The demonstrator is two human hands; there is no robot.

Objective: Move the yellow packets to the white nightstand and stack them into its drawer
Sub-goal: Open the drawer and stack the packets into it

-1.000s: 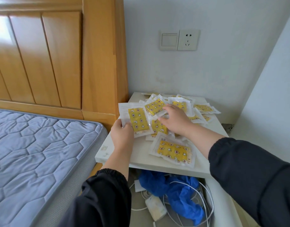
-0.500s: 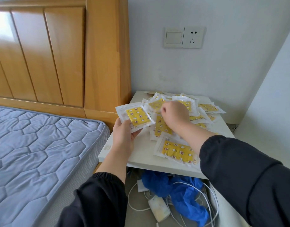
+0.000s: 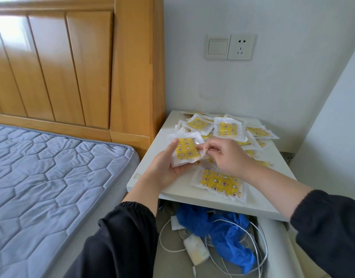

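Observation:
Several yellow star-printed packets in clear wrappers lie scattered over the white nightstand top. My left hand holds a small stack of yellow packets above the top's left part, thumb on the upper packet. My right hand pinches the right edge of that stack with thumb and forefinger. One larger packet lies flat near the front edge. Below the top, the drawer stands pulled out.
The drawer holds a crumpled blue plastic bag, white cables and a white charger. A blue quilted mattress and wooden headboard stand to the left. A wall socket sits above; a white wall closes the right.
My right hand left the pile and came to the packets in my left hand, bringing a packet onto them. The left hand has tilted the stack flatter.

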